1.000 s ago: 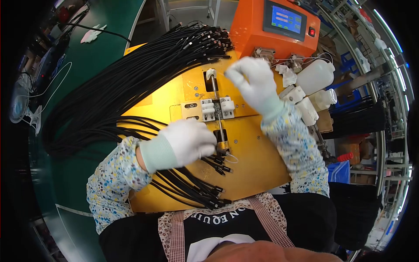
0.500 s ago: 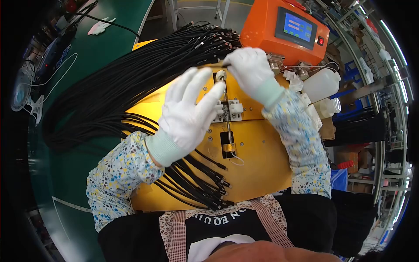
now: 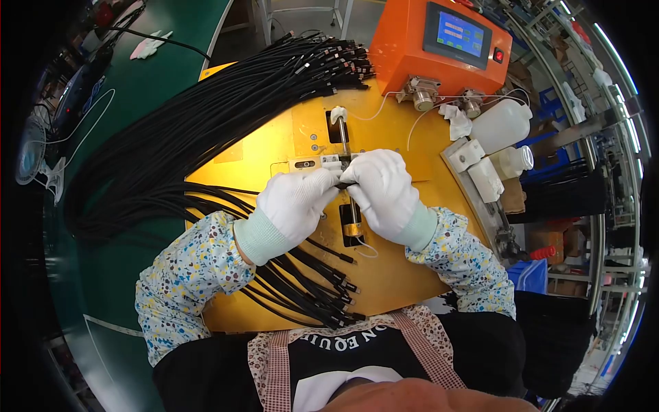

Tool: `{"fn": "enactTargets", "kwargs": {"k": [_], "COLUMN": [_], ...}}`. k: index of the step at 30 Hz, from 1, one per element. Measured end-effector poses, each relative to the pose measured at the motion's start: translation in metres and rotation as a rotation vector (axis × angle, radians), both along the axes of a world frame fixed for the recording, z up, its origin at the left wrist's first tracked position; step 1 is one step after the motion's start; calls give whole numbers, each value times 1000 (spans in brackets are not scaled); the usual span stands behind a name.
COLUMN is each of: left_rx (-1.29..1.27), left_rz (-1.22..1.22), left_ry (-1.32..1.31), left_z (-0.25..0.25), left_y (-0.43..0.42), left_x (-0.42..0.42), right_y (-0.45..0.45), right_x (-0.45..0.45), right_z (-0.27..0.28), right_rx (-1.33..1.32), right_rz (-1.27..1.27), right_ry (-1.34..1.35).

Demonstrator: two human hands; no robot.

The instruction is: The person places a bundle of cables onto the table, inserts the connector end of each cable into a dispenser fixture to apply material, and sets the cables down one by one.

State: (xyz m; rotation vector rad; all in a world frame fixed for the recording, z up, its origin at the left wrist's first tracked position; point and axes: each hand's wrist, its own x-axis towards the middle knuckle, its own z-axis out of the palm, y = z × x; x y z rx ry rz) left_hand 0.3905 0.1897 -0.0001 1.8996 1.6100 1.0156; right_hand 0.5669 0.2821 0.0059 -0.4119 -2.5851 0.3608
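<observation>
My left hand (image 3: 292, 206), in a white glove, is closed in a pinch at the middle of the yellow plate (image 3: 405, 268). My right hand (image 3: 383, 196), gloved too, is closed right beside it, fingertips nearly touching. A small dark piece shows between the fingertips; its ends are hidden. Both hands are over the white clamp blocks (image 3: 331, 163) and the metal rod (image 3: 344, 134). A large bundle of black cables (image 3: 206, 113) lies across the plate's left and top. More cable ends (image 3: 329, 292) lie near the front edge.
An orange machine with a screen (image 3: 457, 33) stands at the back right. Beside it are a white bottle (image 3: 503, 125), a smaller jar (image 3: 513, 162) and white blocks on a metal holder (image 3: 486, 180). A green table (image 3: 103, 288) extends along the left.
My left hand has lowered from its spread pose and closed. My right hand has come down from the cable ends at the top to the clamp blocks, beside the left one.
</observation>
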Motion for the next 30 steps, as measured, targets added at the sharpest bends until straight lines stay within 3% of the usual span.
{"fn": "enactTargets", "kwargs": {"k": [4, 7, 16, 22, 28, 30], "left_rx": [28, -21, 153, -34, 44, 31], "left_rz": [-16, -14, 15, -125, -26, 17], "left_ry": [-13, 119, -128, 143, -194, -63], "left_z": [-5, 0, -8, -2, -8, -8], "left_y": [1, -1, 6, -4, 16, 16], "left_x": [1, 2, 7, -1, -9, -11], "right_y": [-2, -3, 7, 4, 18, 28], "right_x": [2, 3, 3, 4, 6, 12], "right_z": [4, 4, 9, 6, 10, 9], "right_rx": [24, 63, -74, -11, -134, -131], "right_rz": [4, 3, 13, 91, -23, -71], "right_ry": [2, -5, 70, 72, 80, 15]}}
